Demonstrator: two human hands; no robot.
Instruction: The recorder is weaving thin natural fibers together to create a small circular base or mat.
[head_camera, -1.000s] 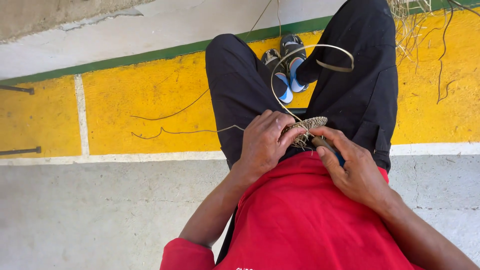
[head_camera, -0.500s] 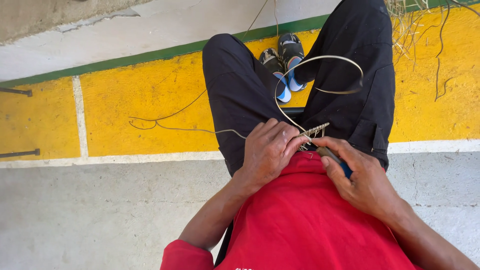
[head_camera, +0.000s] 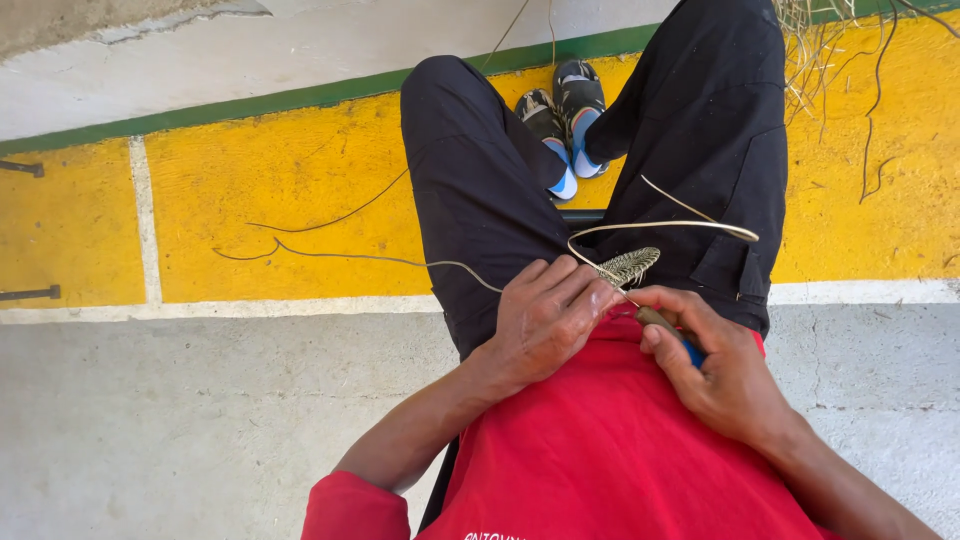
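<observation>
Pinching a woven coil (head_camera: 628, 266), left hand (head_camera: 545, 320); right hand (head_camera: 725, 370) grasps a tool (head_camera: 668, 328).

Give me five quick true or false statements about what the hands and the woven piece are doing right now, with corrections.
1. The left hand pinches the small woven straw-coloured piece. True.
2. The right hand is empty. False: it grips a brown-handled tool with a blue end.
3. A pale flat strand loops above the woven piece. True.
4. The person wears a green shirt. False: the red shirt shows.
5. The painted floor band is blue. False: the yellow floor band has a green edge.
</observation>
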